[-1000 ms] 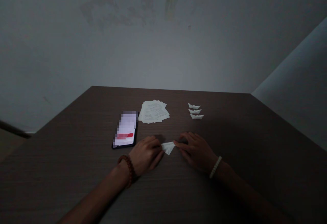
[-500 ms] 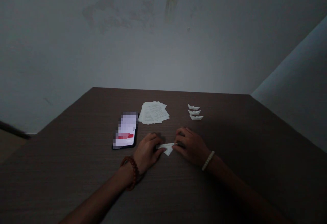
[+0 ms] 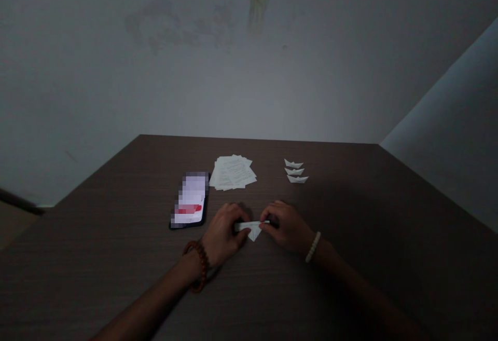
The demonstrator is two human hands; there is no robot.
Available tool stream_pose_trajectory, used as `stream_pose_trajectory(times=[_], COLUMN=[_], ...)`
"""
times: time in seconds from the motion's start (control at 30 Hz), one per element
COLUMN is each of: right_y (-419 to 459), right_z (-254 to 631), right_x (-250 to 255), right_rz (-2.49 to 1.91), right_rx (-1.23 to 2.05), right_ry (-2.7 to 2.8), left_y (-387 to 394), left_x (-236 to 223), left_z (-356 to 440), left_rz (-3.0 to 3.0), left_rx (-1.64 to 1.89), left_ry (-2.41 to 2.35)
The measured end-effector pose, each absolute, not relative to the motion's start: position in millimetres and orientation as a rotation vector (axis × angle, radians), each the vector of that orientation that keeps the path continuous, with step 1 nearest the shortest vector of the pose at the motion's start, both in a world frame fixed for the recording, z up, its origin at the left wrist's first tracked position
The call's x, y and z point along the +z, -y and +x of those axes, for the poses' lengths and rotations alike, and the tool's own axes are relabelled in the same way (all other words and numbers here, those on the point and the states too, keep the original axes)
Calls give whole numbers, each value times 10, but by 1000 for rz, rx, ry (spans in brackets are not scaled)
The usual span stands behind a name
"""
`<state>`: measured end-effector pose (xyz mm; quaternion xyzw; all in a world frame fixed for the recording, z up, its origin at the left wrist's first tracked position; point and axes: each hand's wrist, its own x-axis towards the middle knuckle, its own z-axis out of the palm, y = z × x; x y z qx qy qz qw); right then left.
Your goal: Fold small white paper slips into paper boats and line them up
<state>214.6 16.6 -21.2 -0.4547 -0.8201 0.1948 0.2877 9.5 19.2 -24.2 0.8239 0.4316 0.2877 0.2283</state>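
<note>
A small folded piece of paper [image 3: 254, 232] lies between my hands, its triangular point towards me and a folded strip along its far edge. My left hand [image 3: 224, 233] pinches its left end between thumb and fingers. At the right end, my right hand [image 3: 286, 225] grips the strip with thumb and forefinger. Three white paper boats [image 3: 297, 179] stand in a column beyond my right hand. Past my left hand lies a loose stack of printed paper sheets [image 3: 232, 172].
A phone [image 3: 189, 201] with a lit screen, partly blurred, lies left of the paper stack. Everything rests on a dark brown wooden table [image 3: 116, 258]. Its far edge is near a grey wall [image 3: 249, 81] with a stained patch at the top.
My right hand has shifted slightly left along the folded paper, and its fingers have closed into a tighter pinch. The left hand keeps its hold.
</note>
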Motion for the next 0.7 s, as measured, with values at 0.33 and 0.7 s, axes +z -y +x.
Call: stream_pose_trajectory(times=[0.33,0.7], right_y=[-88,-89], right_z=[2098,2166], right_x=[-185,-176], right_rz=[-1112,-987], right_rx=[525,238], right_ry=[2084,2179], left_y=[-174,-201], left_x=[-166,-179], left_z=[90,-6], left_rz=[2281,2524], left_rx=[899,1101], left_ry=[-989,-899])
